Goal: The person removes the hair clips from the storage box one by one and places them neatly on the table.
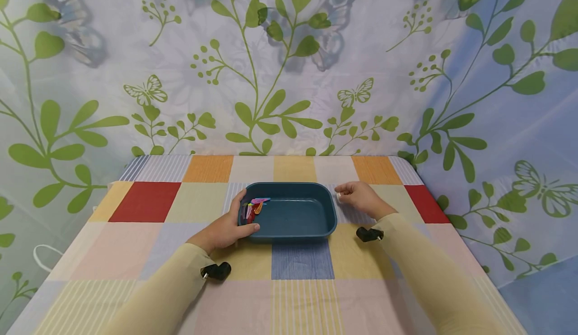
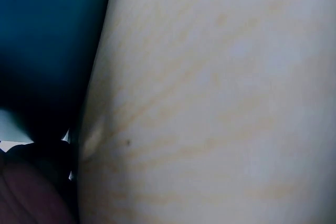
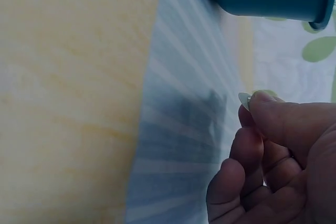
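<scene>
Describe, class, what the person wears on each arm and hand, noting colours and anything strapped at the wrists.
Both arms wear long, plain pale-yellow sleeves reaching to the wrists. The left hand and right hand are bare: no gloves or rings show. A small black device sits under each wrist, one by the left sleeve, one by the right. No cables or markings are visible.

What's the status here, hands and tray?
Left hand grips the blue tray at its left rim. Right hand pinches a small pale clip beside the tray. Coloured clips inside. Nothing in the way.
</scene>
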A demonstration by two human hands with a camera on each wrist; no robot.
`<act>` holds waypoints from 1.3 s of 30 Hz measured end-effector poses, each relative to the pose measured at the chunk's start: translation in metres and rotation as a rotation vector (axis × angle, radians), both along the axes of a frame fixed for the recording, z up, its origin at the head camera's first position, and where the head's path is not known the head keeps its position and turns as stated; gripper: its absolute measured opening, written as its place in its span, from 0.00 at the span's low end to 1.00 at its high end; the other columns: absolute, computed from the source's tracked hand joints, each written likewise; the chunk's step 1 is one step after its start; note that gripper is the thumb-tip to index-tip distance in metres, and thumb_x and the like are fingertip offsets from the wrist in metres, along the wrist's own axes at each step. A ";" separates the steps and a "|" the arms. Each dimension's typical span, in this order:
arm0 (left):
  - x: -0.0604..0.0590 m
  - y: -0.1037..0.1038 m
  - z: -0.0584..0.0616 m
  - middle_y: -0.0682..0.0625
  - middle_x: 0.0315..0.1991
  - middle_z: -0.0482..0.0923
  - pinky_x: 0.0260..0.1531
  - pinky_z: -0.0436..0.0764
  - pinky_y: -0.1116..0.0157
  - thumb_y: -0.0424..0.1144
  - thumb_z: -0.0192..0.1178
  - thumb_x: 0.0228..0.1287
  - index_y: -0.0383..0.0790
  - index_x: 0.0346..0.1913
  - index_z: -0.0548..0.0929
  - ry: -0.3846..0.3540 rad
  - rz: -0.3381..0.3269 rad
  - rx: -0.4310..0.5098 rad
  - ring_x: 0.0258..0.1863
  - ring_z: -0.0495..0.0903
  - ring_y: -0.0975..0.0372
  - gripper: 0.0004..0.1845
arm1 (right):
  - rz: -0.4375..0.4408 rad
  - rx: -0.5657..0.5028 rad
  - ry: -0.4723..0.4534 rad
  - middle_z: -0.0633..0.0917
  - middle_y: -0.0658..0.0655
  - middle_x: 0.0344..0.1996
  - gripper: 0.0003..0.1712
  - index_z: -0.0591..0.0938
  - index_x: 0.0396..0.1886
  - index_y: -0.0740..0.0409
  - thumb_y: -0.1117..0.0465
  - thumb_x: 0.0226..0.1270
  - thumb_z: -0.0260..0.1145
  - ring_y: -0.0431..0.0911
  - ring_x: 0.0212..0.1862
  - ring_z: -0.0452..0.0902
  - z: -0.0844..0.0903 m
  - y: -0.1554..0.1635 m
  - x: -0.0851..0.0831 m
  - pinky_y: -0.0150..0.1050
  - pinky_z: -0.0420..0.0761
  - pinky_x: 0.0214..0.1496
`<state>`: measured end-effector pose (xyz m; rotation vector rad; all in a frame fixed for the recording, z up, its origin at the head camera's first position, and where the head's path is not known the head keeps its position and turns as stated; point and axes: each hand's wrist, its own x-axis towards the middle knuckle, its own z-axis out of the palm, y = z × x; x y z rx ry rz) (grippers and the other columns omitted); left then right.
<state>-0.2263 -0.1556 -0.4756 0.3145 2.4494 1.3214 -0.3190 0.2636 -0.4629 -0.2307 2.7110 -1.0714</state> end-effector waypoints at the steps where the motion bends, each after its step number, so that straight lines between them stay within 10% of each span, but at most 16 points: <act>1: 0.000 0.000 0.000 0.36 0.71 0.73 0.74 0.68 0.40 0.61 0.69 0.66 0.59 0.85 0.32 0.000 0.000 0.000 0.65 0.78 0.46 0.62 | 0.006 0.007 0.003 0.87 0.62 0.55 0.20 0.84 0.64 0.62 0.63 0.76 0.66 0.50 0.54 0.81 -0.001 0.000 0.000 0.43 0.82 0.56; 39: -0.001 0.000 0.001 0.35 0.76 0.67 0.76 0.64 0.38 0.58 0.68 0.68 0.58 0.85 0.32 0.007 0.006 -0.011 0.71 0.73 0.42 0.60 | 0.129 0.179 0.028 0.89 0.63 0.55 0.20 0.85 0.62 0.65 0.62 0.76 0.66 0.54 0.57 0.84 -0.003 -0.004 -0.002 0.52 0.83 0.61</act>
